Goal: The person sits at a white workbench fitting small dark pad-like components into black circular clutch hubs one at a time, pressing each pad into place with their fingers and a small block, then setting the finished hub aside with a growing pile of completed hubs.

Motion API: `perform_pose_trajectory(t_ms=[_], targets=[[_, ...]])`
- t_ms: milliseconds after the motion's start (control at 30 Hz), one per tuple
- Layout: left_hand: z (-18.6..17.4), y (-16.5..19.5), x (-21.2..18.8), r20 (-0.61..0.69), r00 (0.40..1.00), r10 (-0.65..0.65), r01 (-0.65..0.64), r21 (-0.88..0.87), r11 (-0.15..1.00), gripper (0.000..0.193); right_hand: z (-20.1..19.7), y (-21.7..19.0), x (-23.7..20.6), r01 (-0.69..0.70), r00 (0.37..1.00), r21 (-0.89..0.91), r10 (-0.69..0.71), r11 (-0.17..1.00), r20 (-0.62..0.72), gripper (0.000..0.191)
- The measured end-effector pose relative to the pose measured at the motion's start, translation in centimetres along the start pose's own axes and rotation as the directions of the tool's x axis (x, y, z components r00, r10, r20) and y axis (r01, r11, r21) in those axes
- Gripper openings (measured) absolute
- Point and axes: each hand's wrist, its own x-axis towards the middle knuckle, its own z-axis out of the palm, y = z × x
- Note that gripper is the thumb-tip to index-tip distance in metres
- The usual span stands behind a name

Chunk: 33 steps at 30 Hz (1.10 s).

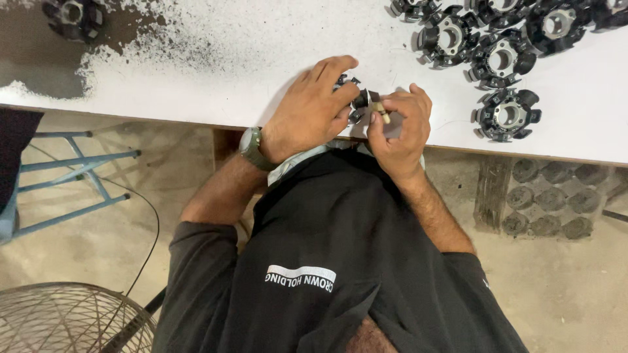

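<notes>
Both hands meet at the near edge of the white table [216, 72], close together, working one part between them. Left hand [311, 108] — wristwatch [252, 148] on the wrist — curls over a black toothed ring part [356, 99], fingers wrapped on its top and side; most of the part is hidden under them. Right hand [399, 127] is pinched shut on a small tan piece [383, 117], thumb and forefinger holding it against the ring's right side.

Beyond the right hand, further up the table, lie more black toothed rings [500, 59] in a loose cluster; the nearest one [507, 115] sits just right of that hand. Well beyond the left hand, one ring [72, 16] lies on a worn dark patch. Below the left arm: a blue metal frame [78, 173] and a wire fan guard [65, 320].
</notes>
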Motion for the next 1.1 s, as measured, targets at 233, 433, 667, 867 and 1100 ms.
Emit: perform_pose_trajectory(t_ms=[233,433,667,867,1100], targets=[[2.5,0.5,-1.7,-0.038,0.97,-0.239,0.233,-0.116,0.966,0.026,-0.4,0.1,0.4,0.117,0.987,-0.005,-0.116,0.993,0.11,0.034],[3.2,1.0,-2.1,-0.123,0.951,-0.283,0.269,-0.121,0.956,0.02,0.0,-0.1,0.4,0.164,0.982,-0.08,-0.154,0.983,0.11,0.034],[3.6,1.0,-2.5,-0.172,0.92,-0.352,0.315,-0.211,0.925,0.017,0.4,0.0,0.2,0.177,0.982,-0.128,-0.167,0.976,0.084,0.038],[3.5,0.9,-2.7,-0.203,0.935,-0.292,0.263,-0.158,0.952,0.018,0.4,0.1,0.8,0.133,0.987,-0.043,-0.129,0.99,0.092,0.034],[4.2,1.0,-2.3,-0.229,0.917,-0.327,0.291,-0.179,0.94,0.014,0.3,-0.2,1.1,0.108,0.99,-0.028,-0.104,0.994,0.097,0.028]])
